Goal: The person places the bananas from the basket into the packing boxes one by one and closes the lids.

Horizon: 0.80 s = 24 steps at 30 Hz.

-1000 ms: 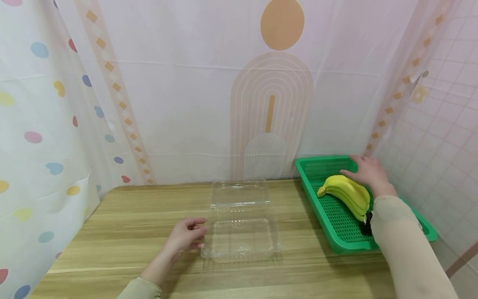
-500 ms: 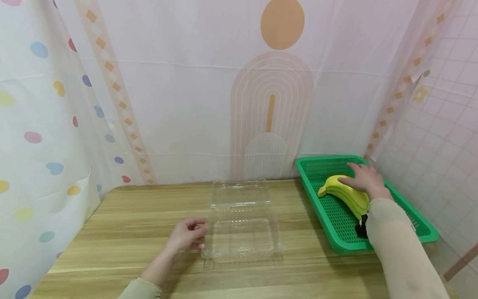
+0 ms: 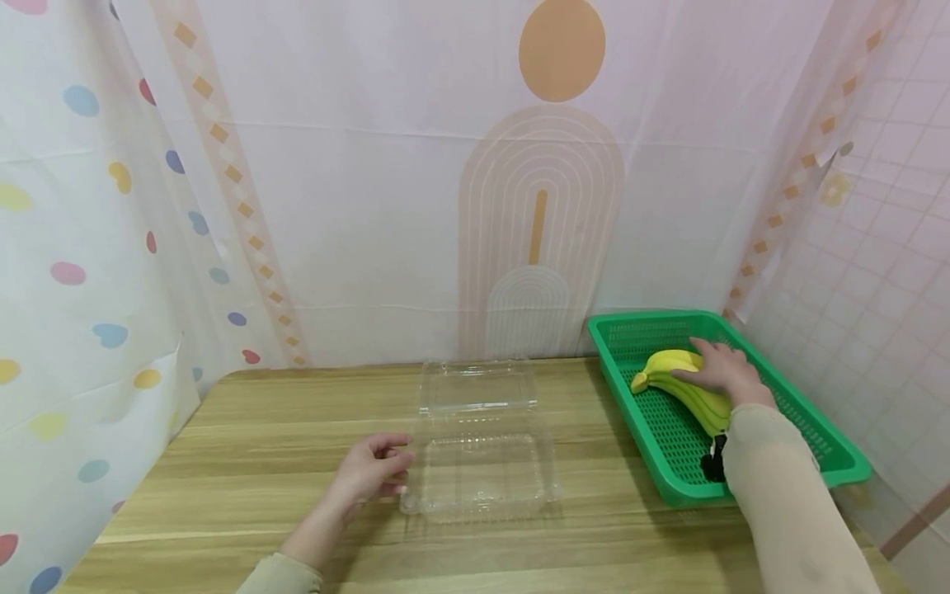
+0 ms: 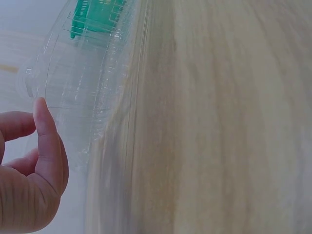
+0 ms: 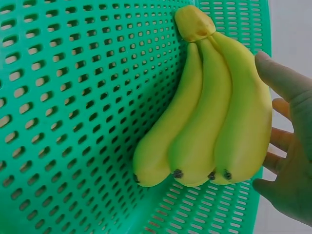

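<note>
In the head view my right hand [image 3: 723,371] reaches over a bunch of yellow-green bananas [image 3: 668,363] lying in a green perforated basket [image 3: 649,454]. The right wrist view has the thumb at the side of the bananas [image 5: 214,112] and the fingers spread beyond them, not closed round them. My left hand [image 3: 371,469] is at the left edge of a clear plastic clamshell box [image 3: 482,474], whose lid [image 3: 478,384] is folded back. Seen from the left wrist, its loosely bent fingers [image 4: 48,141] are by the box rim [image 4: 63,73]; contact is hard to judge.
The box and basket stand on a wood-grain table [image 3: 297,412]. A patterned curtain [image 3: 371,206] hangs right behind the table, with a grid-patterned one [image 3: 891,247] at the right. A small black object [image 3: 714,464] shows under the right sleeve.
My right hand has moved slightly left and down from the basket's far right rim, onto the bananas. The left hand, the box and the basket have stayed in place.
</note>
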Available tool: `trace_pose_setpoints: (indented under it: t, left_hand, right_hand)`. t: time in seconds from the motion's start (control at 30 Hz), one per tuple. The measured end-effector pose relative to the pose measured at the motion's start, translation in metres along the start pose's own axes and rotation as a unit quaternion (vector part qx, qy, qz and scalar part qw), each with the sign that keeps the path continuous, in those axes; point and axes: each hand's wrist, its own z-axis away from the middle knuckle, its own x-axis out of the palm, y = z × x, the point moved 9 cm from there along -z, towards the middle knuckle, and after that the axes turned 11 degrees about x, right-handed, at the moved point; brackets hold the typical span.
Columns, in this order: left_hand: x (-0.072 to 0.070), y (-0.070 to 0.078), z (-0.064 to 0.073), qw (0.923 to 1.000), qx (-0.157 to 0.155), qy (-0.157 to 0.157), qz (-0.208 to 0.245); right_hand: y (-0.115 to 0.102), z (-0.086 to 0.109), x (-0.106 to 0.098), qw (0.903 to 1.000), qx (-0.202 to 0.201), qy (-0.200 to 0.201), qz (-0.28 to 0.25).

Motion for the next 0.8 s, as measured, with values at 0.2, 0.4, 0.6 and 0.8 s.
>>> trace_pose_setpoints:
  t: [0.2,0.4,0.6,0.8]
  left_hand:
    - [0.0,-0.001,0.001,1.0,0.0,0.002,-0.002]
    - [0.001,-0.002,0.001,1.0,-0.003,0.004,0.002]
    - [0.002,-0.004,0.0,0.9999,-0.007,0.009,0.005]
    - [0.002,-0.005,-0.001,0.9999,-0.008,0.01,0.009]
  right_hand:
    - [0.002,0.001,0.005,0.9999,0.002,0.001,-0.01]
    - [0.001,0.003,0.011,0.9998,0.001,-0.008,-0.016]
    - [-0.001,0.004,0.013,0.9995,-0.005,-0.021,-0.022]
    - [-0.002,0.004,0.013,0.999,-0.016,-0.027,-0.033]
